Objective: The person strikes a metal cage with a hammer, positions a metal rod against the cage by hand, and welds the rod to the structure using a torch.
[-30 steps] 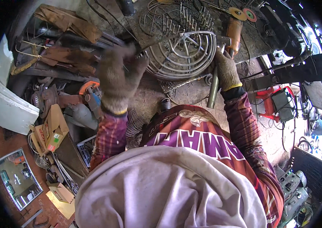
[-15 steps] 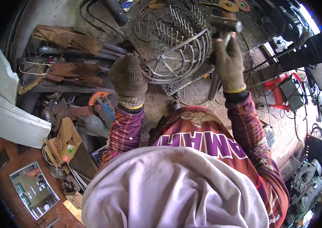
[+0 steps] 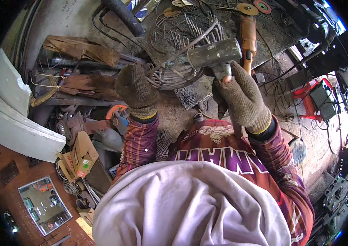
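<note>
The knit-gloved left hand (image 3: pixel 138 88) was clamped on one side of a round metal frame (image 3: pixel 174 83), tilted at the near edge of the worktop (image 3: pixel 267 29); the right hand (image 3: pixel 247 100), well apart, gripped a hammer (image 3: pixel 214 54). I saw bare floor (image 3: pixel 173 110) between them, some open room. The frame's bars curved (the hammer's cylindrical head looked scuffed). Beyond, thin rods (image 3: pixel 193 29) stood on the gritty surface, near an orange grinder (image 3: pixel 248 37).

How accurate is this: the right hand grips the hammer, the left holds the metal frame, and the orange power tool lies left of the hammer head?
No: the head view shows the orange power tool lying right of the hammer head, not left. The right hand grips the hammer, the left hand the frame.
</note>
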`<state>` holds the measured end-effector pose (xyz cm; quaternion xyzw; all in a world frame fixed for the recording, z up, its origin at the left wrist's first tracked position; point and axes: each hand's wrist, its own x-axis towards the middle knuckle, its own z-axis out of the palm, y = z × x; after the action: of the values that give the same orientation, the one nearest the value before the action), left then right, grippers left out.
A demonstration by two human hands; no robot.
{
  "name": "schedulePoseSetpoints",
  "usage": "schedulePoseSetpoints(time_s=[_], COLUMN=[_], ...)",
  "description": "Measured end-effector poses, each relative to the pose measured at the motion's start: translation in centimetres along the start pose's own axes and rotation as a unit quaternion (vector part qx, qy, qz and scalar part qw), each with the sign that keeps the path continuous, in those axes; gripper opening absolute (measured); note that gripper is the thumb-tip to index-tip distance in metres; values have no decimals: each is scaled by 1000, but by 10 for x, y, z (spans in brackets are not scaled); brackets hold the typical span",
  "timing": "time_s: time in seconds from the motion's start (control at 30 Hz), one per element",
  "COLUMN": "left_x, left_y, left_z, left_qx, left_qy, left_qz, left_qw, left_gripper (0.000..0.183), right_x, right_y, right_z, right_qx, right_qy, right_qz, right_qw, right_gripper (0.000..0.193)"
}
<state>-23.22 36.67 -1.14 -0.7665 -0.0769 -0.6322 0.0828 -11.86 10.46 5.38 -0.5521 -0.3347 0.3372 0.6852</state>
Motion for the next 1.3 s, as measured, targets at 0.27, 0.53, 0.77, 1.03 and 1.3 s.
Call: schedulePoseSetpoints(time_s=[0.27,0.53,0.77,1.03,1.3], left_x=[-6,-6,-7,-12,-6], left_y=[11,-9,-7,-9,-7], left_z=[-11,-10,-9,-12,-4], left_qx=[-102,128,76,-57,-351], left_qy=[-68,0,-67,-135,-88], left_qz=[-263,102,52,-137,-328], left_qw=[957,987,993,980,873], left_gripper=[27,36,44,26,27], right_x=[-11,-9,-5,-9,-5], right_y=[-20,-41,-25,-42,-37], right_z=[-3,2,3,2,-9], right_qx=[120,48,-32,111,64], right_qy=[104,69,47,121,108], right_qz=[-40,13,7,-39,-1], right_qw=[986,996,998,986,992], right_gripper=[47,50,32,42,45])
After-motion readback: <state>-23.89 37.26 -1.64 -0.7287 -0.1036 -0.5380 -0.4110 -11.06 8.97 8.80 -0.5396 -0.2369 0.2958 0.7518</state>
